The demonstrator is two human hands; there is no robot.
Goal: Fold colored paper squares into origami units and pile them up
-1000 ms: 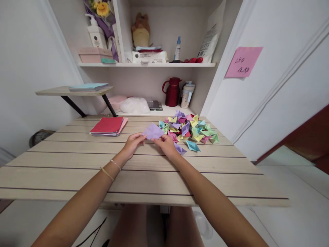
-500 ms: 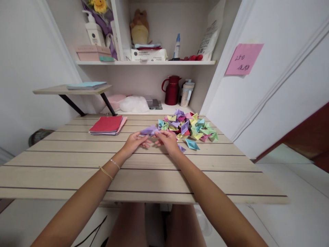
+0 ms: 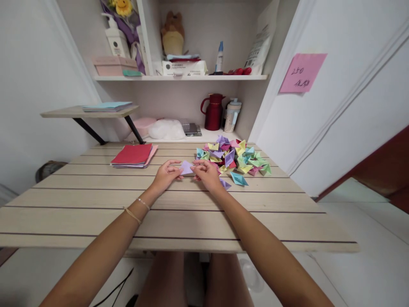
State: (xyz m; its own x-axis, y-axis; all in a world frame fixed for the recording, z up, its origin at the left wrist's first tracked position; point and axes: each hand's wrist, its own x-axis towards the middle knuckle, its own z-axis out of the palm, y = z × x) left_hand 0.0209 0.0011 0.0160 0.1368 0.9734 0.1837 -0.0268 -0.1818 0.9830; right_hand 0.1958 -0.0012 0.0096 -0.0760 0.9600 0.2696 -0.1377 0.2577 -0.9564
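Between my two hands, just above the table, is a small folded piece of purple paper (image 3: 186, 167), now showing a flat, squarish face. My left hand (image 3: 166, 174) pinches its left corner between thumb and fingers. On the opposite corner, my right hand (image 3: 205, 171) pinches with thumb and forefinger. Close beyond the right hand lies a heap of folded paper boats (image 3: 229, 158) in purple, yellow, green, blue, pink and red. A blue paper boat (image 3: 239, 179) sits at the near edge of the heap, and a purple one (image 3: 225, 183) is partly behind my right wrist.
A stack of coloured paper (image 3: 132, 154), red on top, lies at the left of the slatted table (image 3: 179, 217). Behind it stands a small raised shelf (image 3: 60, 112) with blue paper (image 3: 107, 106). A red jug (image 3: 213, 113) and a pale bottle (image 3: 232, 116) stand at the back.
The purple paper has gone from a long, flat, pointed shape to a compact squarish one facing me. My fingers have shifted to its two side corners.
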